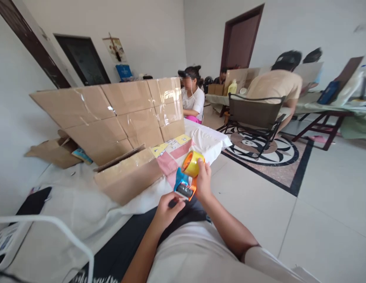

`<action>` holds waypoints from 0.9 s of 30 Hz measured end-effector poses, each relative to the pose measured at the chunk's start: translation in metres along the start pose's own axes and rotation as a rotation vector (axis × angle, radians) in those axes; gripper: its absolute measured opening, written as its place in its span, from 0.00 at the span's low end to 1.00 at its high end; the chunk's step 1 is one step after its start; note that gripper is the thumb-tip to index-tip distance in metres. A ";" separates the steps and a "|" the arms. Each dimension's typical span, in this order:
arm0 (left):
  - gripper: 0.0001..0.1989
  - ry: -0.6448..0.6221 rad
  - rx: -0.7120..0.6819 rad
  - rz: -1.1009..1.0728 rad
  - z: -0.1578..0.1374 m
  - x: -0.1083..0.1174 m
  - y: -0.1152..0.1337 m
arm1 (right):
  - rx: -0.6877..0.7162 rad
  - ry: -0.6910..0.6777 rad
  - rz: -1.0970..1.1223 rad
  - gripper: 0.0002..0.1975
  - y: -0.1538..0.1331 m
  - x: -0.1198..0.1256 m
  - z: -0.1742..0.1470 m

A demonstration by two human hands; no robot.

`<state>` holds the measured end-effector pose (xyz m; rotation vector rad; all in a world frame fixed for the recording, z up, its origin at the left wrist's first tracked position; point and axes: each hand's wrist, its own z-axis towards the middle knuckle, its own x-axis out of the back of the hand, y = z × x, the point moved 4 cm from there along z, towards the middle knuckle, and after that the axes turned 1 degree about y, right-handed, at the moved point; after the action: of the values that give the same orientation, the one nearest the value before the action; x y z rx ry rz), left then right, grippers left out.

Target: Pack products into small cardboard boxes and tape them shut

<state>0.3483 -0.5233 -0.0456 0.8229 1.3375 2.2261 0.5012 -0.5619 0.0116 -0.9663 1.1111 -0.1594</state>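
Note:
A tape dispenser (183, 186) with a blue and orange frame, a dark roller and a wide yellow roll of tape (191, 163) is held over my lap. My right hand (203, 181) grips it from the right, fingers against the roll and the orange side. My left hand (169, 207) has its thumb and fingers pinched at the dispenser's front edge, below the roller; what lies between them is too small to make out. Left of the dispenser, a narrow cardboard box (130, 177) with an open top flap rests on the cloth-covered table.
A large taped cardboard panel (135, 112) stands upright on the table, whose white cloth (206, 137) hangs over. Across it sits a person (195, 98). A white tube frame (65, 232) is near left. Another person (274, 84) bends beside a folding chair (255, 118) at right.

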 end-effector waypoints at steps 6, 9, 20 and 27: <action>0.15 0.028 0.030 -0.038 -0.002 0.001 0.005 | 0.008 -0.046 -0.075 0.20 0.002 -0.003 0.004; 0.17 0.048 0.038 -0.154 -0.005 0.004 0.002 | 0.092 -0.045 -0.071 0.19 -0.003 -0.001 0.011; 0.21 0.095 0.009 -0.313 -0.007 0.007 -0.006 | 0.644 -0.025 -0.570 0.19 -0.017 0.031 0.022; 0.23 0.106 0.015 -0.316 -0.004 0.010 -0.008 | 0.511 -0.122 -0.488 0.23 -0.021 0.028 0.004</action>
<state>0.3384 -0.5160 -0.0509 0.4651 1.4240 2.0348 0.5248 -0.5875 0.0086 -0.7532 0.6541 -0.7356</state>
